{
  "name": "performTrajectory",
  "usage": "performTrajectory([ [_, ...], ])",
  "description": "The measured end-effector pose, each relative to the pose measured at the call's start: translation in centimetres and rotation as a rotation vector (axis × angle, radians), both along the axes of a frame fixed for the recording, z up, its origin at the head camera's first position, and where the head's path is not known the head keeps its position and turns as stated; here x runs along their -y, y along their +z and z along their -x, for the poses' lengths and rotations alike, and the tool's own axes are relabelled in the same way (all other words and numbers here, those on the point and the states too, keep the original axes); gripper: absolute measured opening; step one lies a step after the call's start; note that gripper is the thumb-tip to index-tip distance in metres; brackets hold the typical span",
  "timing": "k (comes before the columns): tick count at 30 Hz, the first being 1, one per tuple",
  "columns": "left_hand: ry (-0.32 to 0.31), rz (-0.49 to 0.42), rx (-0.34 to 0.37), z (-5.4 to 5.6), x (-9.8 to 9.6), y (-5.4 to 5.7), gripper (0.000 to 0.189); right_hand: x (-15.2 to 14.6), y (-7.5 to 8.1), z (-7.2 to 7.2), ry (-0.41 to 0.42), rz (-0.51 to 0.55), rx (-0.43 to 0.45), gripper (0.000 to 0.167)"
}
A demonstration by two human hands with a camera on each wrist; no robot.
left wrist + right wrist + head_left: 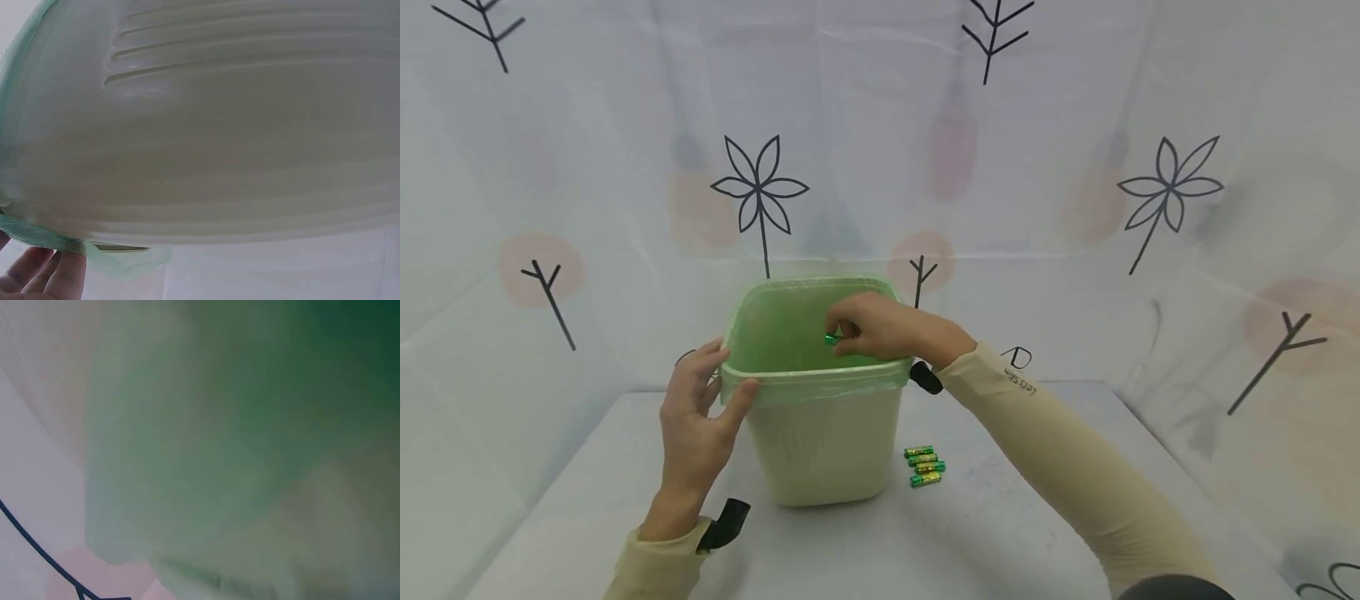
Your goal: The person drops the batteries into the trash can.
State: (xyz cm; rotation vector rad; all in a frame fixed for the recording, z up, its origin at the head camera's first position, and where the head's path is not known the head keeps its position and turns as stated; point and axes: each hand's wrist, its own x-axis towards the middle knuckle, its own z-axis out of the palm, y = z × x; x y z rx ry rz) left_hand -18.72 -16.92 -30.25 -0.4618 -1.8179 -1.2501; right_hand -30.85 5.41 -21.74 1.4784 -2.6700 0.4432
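Note:
A cream trash bin [823, 450] stands upright on the table, lined with a translucent green bag [805, 385] folded over its rim. My left hand [700, 417] grips the rim at the left, thumb on the near side; in the left wrist view its fingers [65, 275] touch the bag's edge. Above the bin's opening, my right hand [880, 325] pinches a small green battery [832, 339], mostly hidden by the fingers. Several green and gold batteries [925, 467] lie in a row on the table, right of the bin. The right wrist view is a blur of green bag [187, 437].
The white-covered table [1000, 533] reaches to a white cloth backdrop [865, 125] printed with dark flowers and twigs. Cloth also hangs at both sides. A black strap [724, 525] is on the left wrist and another [926, 377] on the right.

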Motion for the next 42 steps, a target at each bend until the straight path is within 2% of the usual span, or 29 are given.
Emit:
performTrajectory([
  [11, -0.002, -0.006, 0.009, 0.0, -0.2, 0.1, 0.045, 0.0, -0.1, -0.1, -0.034, -0.032, -0.014, 0.023],
  [24, 0.002, -0.006, 0.019, -0.1, -0.2, -0.1, 0.045, -0.6, -0.1, 0.1, -0.041, -0.012, -0.013, 0.026],
  [32, 0.005, -0.002, 0.009, -0.1, -0.2, 0.1, 0.045, -3.0, 0.3, 0.1, -0.048, 0.105, -0.095, 0.019],
  [37, -0.002, -0.005, -0.014, 0.0, -0.1, 0.2, 0.045, -4.9, 0.4, -0.5, -0.053, 0.200, -0.156, 0.021],
  [42, -0.023, -0.015, -0.025, 0.8, 0.5, -0.5, 0.046, -6.9, 0.4, -1.2, -0.062, 0.275, -0.189, 0.023],
])
